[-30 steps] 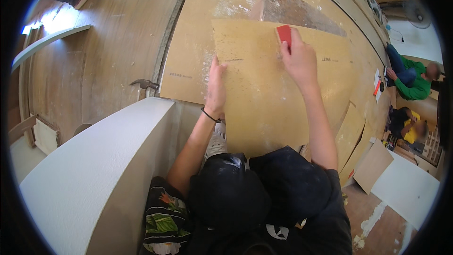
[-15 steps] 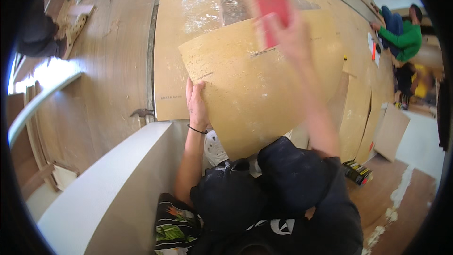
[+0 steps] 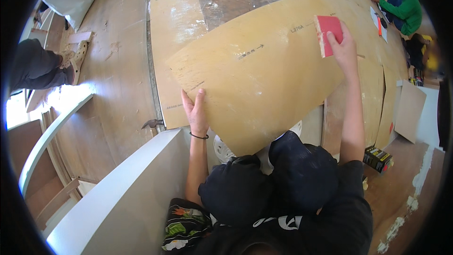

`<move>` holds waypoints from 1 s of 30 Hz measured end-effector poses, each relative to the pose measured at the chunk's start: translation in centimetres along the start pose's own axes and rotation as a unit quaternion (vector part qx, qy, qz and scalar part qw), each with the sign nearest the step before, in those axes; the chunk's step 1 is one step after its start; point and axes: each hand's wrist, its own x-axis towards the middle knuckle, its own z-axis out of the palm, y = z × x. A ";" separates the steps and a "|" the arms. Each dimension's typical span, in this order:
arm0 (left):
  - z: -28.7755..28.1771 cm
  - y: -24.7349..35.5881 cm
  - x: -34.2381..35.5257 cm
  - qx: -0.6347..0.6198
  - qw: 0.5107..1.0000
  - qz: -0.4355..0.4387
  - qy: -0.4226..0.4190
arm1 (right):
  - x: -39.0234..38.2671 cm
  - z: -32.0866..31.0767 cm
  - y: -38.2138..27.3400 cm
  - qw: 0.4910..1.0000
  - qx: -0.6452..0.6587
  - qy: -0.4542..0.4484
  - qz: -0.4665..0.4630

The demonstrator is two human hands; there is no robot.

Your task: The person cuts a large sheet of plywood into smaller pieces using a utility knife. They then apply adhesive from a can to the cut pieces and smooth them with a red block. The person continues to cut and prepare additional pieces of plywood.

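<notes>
A tan thin board (image 3: pixel 264 85) with printed marks lies at an angle, reaching from near my knees over the work surface. My left hand (image 3: pixel 195 111) grips its left edge near the lower corner, thumb on top. My right hand (image 3: pixel 344 49) is shut on a red block (image 3: pixel 330 35) with a pale, rough side, at the board's upper right edge. Under the far part of the board is a larger tan sheet (image 3: pixel 174 4) with white smears and a darker patch (image 3: pixel 240 2).
A hammer (image 3: pixel 152 123) and white curved panel (image 3: pixel 113 193) are at left, with someone's foot (image 3: pixel 75 63) beyond. At right are a co-worker in green (image 3: pixel 403 7), another in yellow (image 3: pixel 429 52), loose panels (image 3: pixel 408 113) and a black box (image 3: pixel 377 159).
My right hand has moved the red block rightward along the board. The board has turned, its upper left corner swinging down and left with my left hand. The view has shifted.
</notes>
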 end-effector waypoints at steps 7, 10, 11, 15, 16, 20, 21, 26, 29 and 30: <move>1.0 1.6 -0.9 -0.054 0.999 -0.001 -0.004 | 0.7 2.8 -2.9 0.999 0.000 0.035 -0.005; 1.2 2.8 -0.6 -0.062 0.998 0.012 -0.018 | 1.4 1.4 -3.1 0.989 0.109 0.093 -0.047; 1.2 3.3 -0.2 -0.057 0.998 0.019 -0.022 | 1.6 0.7 -3.0 0.984 0.132 0.107 -0.046; 1.5 5.3 3.5 -0.030 0.997 0.035 -0.057 | 2.1 -2.2 -2.0 0.970 0.187 0.154 -0.022; 1.6 5.7 4.8 -0.022 0.997 0.039 -0.068 | 2.1 -2.8 -1.6 0.967 0.199 0.156 -0.021; 1.4 6.9 9.4 0.024 0.998 0.009 -0.056 | 1.4 -4.8 0.9 0.966 0.195 0.164 0.036; 1.1 7.1 10.4 0.029 0.998 0.001 -0.063 | 1.0 -5.1 1.7 0.964 0.205 0.162 0.048; -0.6 7.4 13.8 0.058 0.996 -0.068 -0.030 | -0.8 -5.9 5.6 0.945 0.262 0.160 0.110; -1.3 7.5 14.9 0.071 0.995 -0.074 -0.011 | -1.3 -5.7 7.3 0.938 0.281 0.147 0.141; -1.5 7.6 15.3 0.085 0.994 -0.057 -0.020 | -1.4 -5.5 7.7 0.934 0.294 0.144 0.144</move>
